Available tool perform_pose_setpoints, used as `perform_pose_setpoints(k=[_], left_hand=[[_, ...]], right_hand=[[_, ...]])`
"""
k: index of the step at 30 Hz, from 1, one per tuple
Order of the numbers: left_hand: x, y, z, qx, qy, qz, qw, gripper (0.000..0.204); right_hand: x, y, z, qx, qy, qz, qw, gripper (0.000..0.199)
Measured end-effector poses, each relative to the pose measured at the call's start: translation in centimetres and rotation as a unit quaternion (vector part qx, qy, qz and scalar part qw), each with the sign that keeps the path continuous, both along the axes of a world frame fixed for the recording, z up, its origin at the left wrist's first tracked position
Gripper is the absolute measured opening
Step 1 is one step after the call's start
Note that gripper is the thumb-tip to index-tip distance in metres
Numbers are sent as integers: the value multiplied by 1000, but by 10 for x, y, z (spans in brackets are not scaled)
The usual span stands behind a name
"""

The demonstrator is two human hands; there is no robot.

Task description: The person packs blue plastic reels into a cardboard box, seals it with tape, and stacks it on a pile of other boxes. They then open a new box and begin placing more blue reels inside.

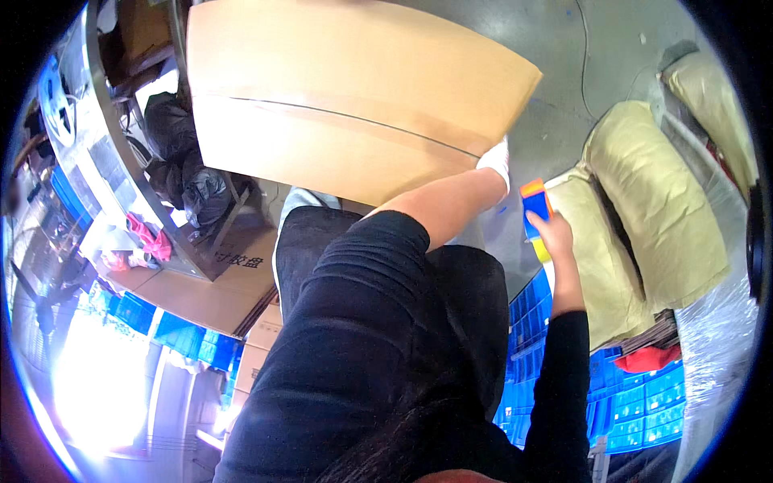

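Note:
A large cardboard box [338, 88] lies in front of me, with a dark seam running along its face. My left arm reaches across my body, and my left hand [497, 161], in a white glove, is against the box's right edge near the end of that seam. Its fingers are mostly hidden, so I cannot tell how they are bent. Right of the box, my right hand [557, 233] is closed around what looks like a tape dispenser [535, 208], blue with an orange end and a yellow part below.
Stuffed yellowish sacks [656, 209] stand close to my right hand. Blue plastic crates [644, 410] and a red cloth [646, 359] lie behind them. On the left are a metal-framed table [149, 193], black bags [205, 193] and flat cardboard [233, 282]. A cable [584, 64] runs along the grey floor.

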State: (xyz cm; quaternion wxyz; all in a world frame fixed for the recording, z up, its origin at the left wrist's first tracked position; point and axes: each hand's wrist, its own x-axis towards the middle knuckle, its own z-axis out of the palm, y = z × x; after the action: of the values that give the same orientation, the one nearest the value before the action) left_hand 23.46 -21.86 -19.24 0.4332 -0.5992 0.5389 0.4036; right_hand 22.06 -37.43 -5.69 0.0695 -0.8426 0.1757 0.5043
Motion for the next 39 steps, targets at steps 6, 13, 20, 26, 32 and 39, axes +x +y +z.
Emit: perform_pose_setpoints(k=[6, 13, 20, 26, 32, 39], left_hand=[[30, 189, 88, -639, 121, 311, 693, 38], [22, 457, 118, -436, -286, 660, 540, 48], [4, 532, 64, -383, -405, 754, 347, 60], [2, 538, 57, -473, -373, 769, 215, 55], [5, 550, 75, -397, -285, 853, 181, 43], [13, 551, 78, -375, -270, 875, 146, 39]], right_hand=[[-8, 65, 101, 217, -185, -435, 854, 42], [86, 361, 110, 344, -162, 205, 902, 75], [88, 758, 70, 490, -426, 521, 555, 40], [65, 812, 69, 486, -435, 506, 564, 82], [80, 527, 5, 275, -397, 320, 815, 72], [34, 260, -49, -214, -358, -193, 888, 84]])
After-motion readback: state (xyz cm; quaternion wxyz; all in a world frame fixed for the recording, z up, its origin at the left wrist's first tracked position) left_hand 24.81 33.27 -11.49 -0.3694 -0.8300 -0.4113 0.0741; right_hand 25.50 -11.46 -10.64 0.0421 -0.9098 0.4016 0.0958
